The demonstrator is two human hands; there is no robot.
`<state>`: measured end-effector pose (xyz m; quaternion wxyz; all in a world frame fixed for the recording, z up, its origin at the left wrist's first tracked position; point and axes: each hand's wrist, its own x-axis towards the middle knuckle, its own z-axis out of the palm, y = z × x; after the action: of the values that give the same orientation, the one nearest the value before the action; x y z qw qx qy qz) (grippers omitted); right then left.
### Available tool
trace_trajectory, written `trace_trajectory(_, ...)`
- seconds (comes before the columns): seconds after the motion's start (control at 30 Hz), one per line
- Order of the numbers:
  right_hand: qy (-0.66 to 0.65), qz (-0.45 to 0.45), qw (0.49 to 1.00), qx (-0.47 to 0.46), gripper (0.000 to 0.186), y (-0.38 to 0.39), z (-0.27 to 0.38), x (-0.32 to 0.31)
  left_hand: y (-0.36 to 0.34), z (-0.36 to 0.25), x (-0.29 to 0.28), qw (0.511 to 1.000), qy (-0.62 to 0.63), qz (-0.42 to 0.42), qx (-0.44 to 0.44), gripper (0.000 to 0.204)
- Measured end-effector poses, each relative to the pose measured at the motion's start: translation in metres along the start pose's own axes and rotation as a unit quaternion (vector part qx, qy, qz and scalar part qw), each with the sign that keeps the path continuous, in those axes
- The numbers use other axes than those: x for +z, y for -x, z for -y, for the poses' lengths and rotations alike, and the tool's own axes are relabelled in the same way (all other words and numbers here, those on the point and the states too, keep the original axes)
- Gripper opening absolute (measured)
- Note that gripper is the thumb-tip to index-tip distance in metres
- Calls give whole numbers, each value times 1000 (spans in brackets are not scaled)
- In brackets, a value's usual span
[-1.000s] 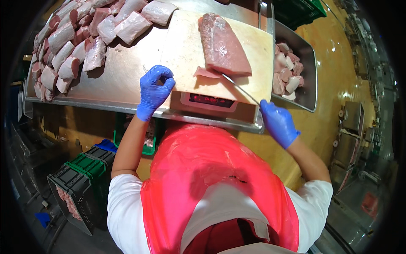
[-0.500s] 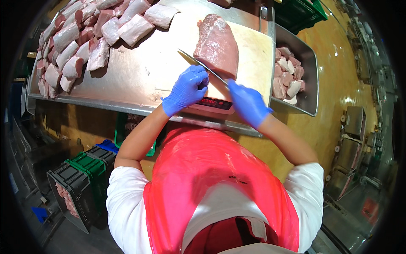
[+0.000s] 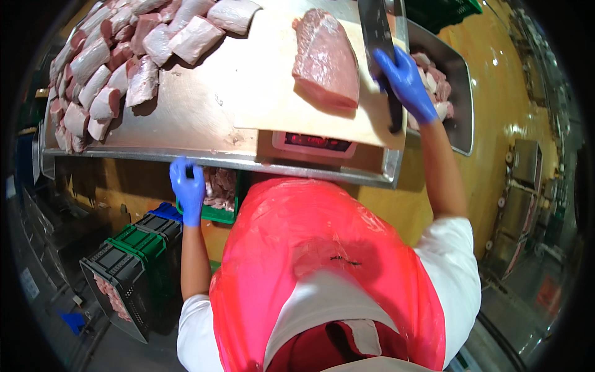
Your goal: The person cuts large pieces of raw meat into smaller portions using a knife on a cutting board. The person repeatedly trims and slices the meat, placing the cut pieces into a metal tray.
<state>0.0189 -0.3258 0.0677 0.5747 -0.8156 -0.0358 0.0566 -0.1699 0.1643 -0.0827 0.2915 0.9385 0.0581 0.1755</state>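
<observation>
My right hand (image 3: 404,84), in a blue glove, grips a large knife (image 3: 376,31) at the right edge of the white cutting board (image 3: 266,111). The broad dark blade points away from me, and the black handle shows below the hand. Left of the knife, a thick piece of boneless meat (image 3: 327,62) lies on the board with its cut end toward me. My left hand (image 3: 188,189), also gloved in blue, is over a green crate (image 3: 226,215) of meat scraps below the table's front edge. Its fingers are curled, with a gap beside the thumb, and nothing shows in them.
Cut meat chunks (image 3: 102,68) are heaped at the left of the metal table (image 3: 186,111). A scale with a red display (image 3: 315,144) sits at the board's near edge. A metal tub (image 3: 462,93) of meat pieces stands at the right. Stacked crates (image 3: 133,260) stand at lower left.
My left hand has moved from the meat down and left to the green crate. My right hand has carried the knife from the meat's near end to the board's right side.
</observation>
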Motion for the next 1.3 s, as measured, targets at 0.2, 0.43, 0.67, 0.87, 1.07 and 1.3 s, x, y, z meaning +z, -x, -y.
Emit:
trace_trajectory(0.2,-248,-162,955,21,15,4,-3,102,-167,-175,91,843,505,176,-57,56)
trace_trajectory(0.43,-217,-145,965,2,18,41,-2,135,-249,-221,152,804,438,386,114,36)
trace_trajectory(0.67,115,-62,989,-68,20,95,-5,117,-122,-179,66,904,423,65,-17,19)
trace_trajectory(0.87,253,-10,966,-41,23,68,18,126,-99,-209,77,940,211,-12,270,24)
trace_trajectory(1.07,373,74,924,-32,19,161,-8,81,-97,-208,84,945,169,-26,277,25)
trace_trajectory(1.3,488,84,869,7,10,214,31,-3,-102,-211,74,958,203,-29,200,26)
